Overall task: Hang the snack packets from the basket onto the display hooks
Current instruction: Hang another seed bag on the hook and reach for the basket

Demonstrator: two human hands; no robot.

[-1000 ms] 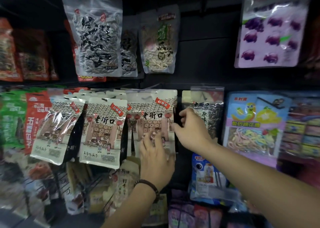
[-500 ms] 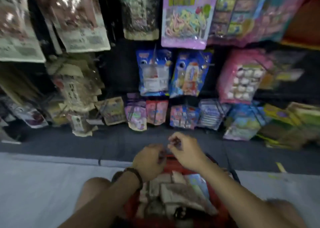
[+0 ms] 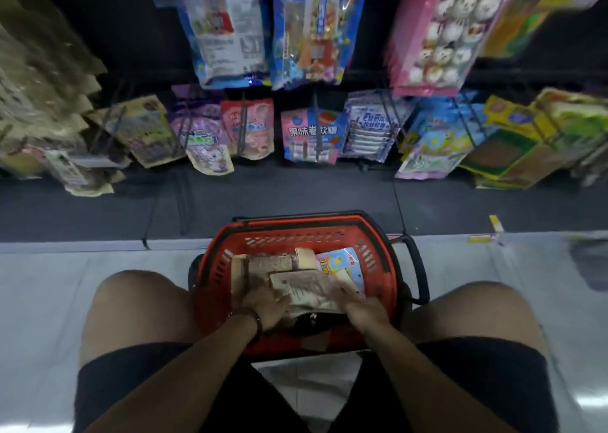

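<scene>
A person crouches over a red basket [image 3: 289, 227] on the floor between their knees. The left hand [image 3: 267, 305] grips the near-left edge of a beige snack packet [image 3: 307, 288] lying on top of the pile. The right hand [image 3: 366, 311] rests on its right edge, but I cannot tell if it is grasping. The packet looks light, thin, crinkly and probably slippery, so it is best pinched by its top seam. Its print is blurred. A pink packet [image 3: 312, 133] hanging on the display reads 果味卷软糖.

One basket [image 3: 297, 229], two hands [image 3: 268, 306] [image 3: 366, 311]
</scene>
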